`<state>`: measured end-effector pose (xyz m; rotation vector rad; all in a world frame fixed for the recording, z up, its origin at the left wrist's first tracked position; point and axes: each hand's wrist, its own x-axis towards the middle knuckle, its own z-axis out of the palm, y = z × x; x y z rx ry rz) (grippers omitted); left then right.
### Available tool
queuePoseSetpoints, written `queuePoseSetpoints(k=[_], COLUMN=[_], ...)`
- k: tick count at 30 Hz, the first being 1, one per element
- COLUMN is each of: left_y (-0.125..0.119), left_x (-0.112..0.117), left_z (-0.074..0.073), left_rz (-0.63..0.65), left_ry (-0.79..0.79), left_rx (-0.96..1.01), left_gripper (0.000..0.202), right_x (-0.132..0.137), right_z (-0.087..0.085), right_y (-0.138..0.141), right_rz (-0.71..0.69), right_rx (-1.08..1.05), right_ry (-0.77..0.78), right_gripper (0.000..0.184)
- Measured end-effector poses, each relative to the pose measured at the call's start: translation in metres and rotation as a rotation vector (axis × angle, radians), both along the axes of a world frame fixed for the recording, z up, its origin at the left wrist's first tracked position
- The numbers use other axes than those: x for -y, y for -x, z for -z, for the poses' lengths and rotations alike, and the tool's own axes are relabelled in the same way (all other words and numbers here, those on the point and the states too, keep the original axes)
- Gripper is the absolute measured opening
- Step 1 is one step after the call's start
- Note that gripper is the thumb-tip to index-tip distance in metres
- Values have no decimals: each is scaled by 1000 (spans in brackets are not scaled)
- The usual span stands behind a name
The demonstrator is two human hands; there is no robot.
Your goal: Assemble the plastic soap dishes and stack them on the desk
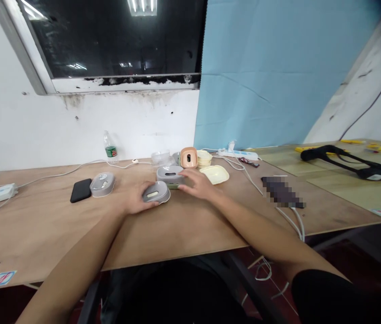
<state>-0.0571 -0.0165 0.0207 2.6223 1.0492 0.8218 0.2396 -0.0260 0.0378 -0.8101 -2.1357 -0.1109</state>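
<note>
My left hand (138,198) grips a grey rounded lid-like piece (159,192) with a cream insert in its top, thumb on the near side and fingers over the far side. Just behind it sits a grey rounded box (168,171) with a dark slot and a greenish lower part. My right hand (197,183) holds that box by its right end, thumb low at the front and fingers at the top edge. An orange square piece with a slot (189,158) stands behind. Beside my right hand lies a pale yellow shallow tray (218,174).
Stacked pale yellow trays (204,158) and clear plastic pieces (161,158) stand at the back. Leftward are another grey container (102,185), a black phone (81,191) and a bottle (111,147). Cables, a power strip (238,154) and a blurred-out dark device (282,192) lie rightward.
</note>
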Motion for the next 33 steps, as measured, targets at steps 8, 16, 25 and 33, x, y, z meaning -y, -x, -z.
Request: queuePoseSetpoints(k=[8, 16, 25, 33], left_y=[-8, -13, -2, -7], left_x=[5, 7, -2, -1], left_z=[1, 7, -4, -5], left_rz=[61, 88, -225, -188], left_ry=[-51, 132, 66, -181], left_rx=[159, 242, 412, 123], left_gripper=[64, 55, 59, 72], right_x=[9, 1, -6, -32], right_z=[25, 26, 21, -4], right_y=[36, 28, 5, -52], right_rz=[-228, -76, 65, 377], right_rx=[-114, -77, -129, -718], right_ry=[-60, -73, -130, -32], right_gripper=[33, 11, 2, 13])
